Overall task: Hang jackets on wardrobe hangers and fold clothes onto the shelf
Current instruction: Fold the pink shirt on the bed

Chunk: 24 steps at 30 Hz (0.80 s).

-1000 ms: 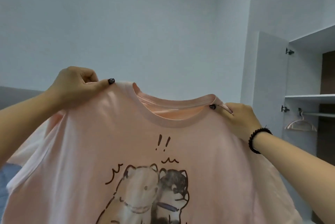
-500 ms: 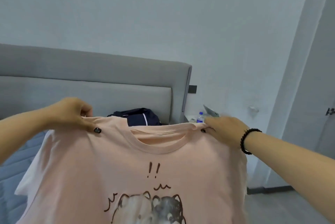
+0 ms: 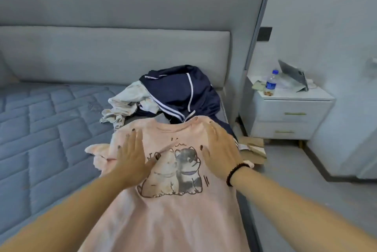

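Note:
A pink T-shirt [image 3: 173, 211] with a two-dog cartoon print lies face up along the right side of the bed [image 3: 47, 129]. My left hand [image 3: 132, 156] lies flat on its left chest area, fingers straight. My right hand [image 3: 221, 149], a black bead bracelet on the wrist, lies flat on the right shoulder area. Behind the shirt's collar sits a navy jacket [image 3: 179, 90] with white stripes, crumpled near the headboard. A cream garment [image 3: 126, 103] is bunched to the jacket's left.
A grey padded headboard [image 3: 122, 52] runs behind the bed. To the right stands a white nightstand [image 3: 289, 117] with a water bottle [image 3: 271, 83] and a propped tablet [image 3: 293, 77]. Flattened cardboard [image 3: 253, 147] lies on the grey floor beside the bed.
The shirt was held up by its shoulders, then lowered onto the bed. Both hands let go of the pinched fabric and now press flat on it. The view tilted down from the wardrobe.

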Tool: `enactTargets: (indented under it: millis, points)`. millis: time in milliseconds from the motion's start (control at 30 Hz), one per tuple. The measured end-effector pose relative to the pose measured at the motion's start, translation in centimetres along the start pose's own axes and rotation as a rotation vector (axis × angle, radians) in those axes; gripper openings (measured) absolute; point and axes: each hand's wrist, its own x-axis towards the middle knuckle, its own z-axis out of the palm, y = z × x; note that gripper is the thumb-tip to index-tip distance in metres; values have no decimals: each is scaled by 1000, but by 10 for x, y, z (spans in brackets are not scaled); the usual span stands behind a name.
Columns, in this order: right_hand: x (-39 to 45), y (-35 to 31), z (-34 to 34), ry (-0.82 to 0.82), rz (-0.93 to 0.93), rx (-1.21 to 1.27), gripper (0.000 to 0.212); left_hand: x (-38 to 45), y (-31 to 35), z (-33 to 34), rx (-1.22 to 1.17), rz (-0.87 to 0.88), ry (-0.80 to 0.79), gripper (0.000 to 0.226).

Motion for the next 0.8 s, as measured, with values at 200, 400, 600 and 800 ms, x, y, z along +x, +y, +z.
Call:
enactTargets:
  millis: [200,400,600,800]
  points:
    - [-138,-19,81,-411,117,36,63,-119,-8,102,78,76,-257,99]
    - [-210,-29,89,-501,84,-97,69,-206,-25,128,263,184,-240,64]
    - [-276,-38,70,-579,134,-112,62,-264,-15,132,167,277,-91,61]
    - [-320,-45,53,-478,306,-23,69,-317,6,146,69,406,-49,55]
